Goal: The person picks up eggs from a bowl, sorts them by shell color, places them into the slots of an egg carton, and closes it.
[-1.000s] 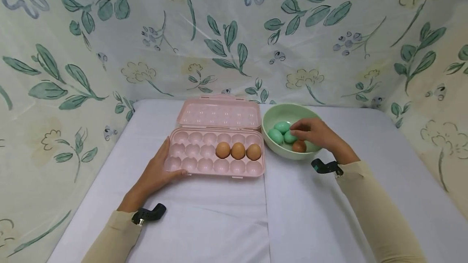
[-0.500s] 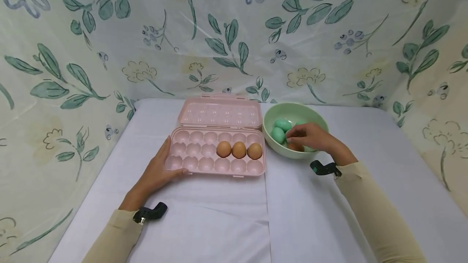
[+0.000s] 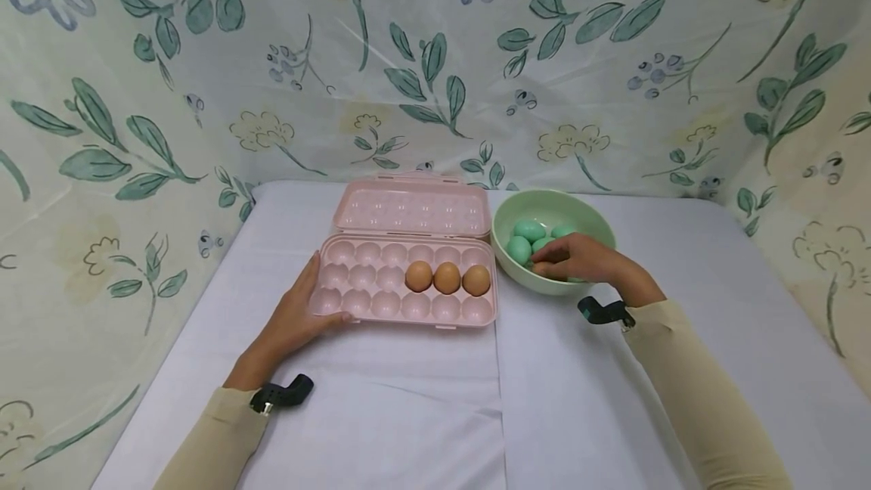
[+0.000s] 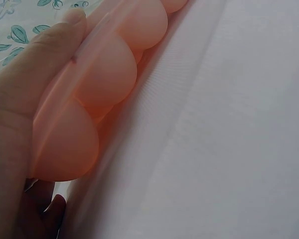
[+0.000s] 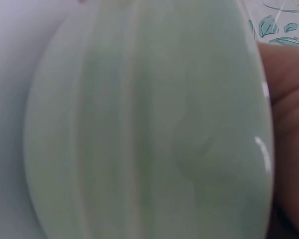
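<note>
My left hand point(image 3: 299, 312) holds the left end of an open pink egg carton point(image 3: 401, 320), thumb along the front rim. In the left wrist view the thumb lies on the rim of the carton point(image 4: 109, 69), and fingertips point(image 4: 54, 211) show underneath. Three brown eggs point(image 3: 447, 278) sit at the right of its middle row. Inside a light green bowl point(image 3: 571, 206), the fingers of my right hand point(image 3: 588, 259) curl round a brown egg, now mostly hidden by them. Several mint green eggs point(image 3: 519, 249) lie beside those fingers.
The carton's lid point(image 3: 411, 206) leans open at the back, close against the bowl's left side. A white cloth point(image 3: 395, 414) covers the table. Floral fabric point(image 3: 435, 59) hangs behind and along both sides. In the right wrist view the bowl wall point(image 5: 189, 124) hides most of the hand.
My right hand has moved lower in the bowl, from over the green eggs onto the brown egg, covering it. My left hand stays on the carton.
</note>
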Tool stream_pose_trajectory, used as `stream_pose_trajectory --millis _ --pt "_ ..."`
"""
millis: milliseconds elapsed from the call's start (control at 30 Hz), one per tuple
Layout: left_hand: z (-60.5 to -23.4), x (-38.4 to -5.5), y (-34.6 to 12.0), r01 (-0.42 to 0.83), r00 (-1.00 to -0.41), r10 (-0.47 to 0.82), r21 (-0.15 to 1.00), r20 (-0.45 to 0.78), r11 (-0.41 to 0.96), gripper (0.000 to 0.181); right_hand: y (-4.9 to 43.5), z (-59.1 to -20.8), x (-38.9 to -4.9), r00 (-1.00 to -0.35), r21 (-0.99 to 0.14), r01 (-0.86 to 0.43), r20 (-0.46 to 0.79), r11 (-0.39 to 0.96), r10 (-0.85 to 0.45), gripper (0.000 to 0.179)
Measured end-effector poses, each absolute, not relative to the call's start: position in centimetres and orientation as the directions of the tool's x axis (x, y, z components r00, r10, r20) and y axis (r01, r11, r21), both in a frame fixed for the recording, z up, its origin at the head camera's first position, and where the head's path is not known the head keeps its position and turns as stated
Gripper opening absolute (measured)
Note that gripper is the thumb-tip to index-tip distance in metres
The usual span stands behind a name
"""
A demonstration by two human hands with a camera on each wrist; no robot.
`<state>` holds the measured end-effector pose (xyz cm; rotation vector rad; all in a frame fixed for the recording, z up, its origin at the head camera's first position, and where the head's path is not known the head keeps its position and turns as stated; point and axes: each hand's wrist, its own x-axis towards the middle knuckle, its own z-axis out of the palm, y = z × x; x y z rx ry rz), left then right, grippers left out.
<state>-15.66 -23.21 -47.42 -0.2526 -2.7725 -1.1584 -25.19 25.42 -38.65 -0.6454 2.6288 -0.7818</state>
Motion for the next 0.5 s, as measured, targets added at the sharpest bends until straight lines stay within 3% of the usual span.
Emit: stream_pose_trajectory --millis 500 --pt "-47.3 -15.6 -23.27 0.202 -0.978 0.109 0.689 0.176 0.696 0.128 25.58 -38.79 -25.29 -0.854 -0.554 -0.348 -0.146 0.756 -0.5 0.032"
